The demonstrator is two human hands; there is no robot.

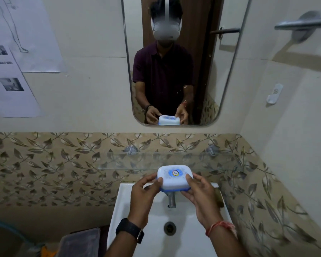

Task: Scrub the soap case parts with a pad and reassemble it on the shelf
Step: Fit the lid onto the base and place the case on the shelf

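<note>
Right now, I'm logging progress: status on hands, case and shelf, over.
Left hand and right hand both grip the closed soap case. Case held in front of glass shelf, above the tap. Nothing seen in the way.

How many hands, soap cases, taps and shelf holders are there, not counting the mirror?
Hands: 2, left hand and right hand
Soap case: 1
Tap: 1
Shelf holders: 2
Total: 6
</note>
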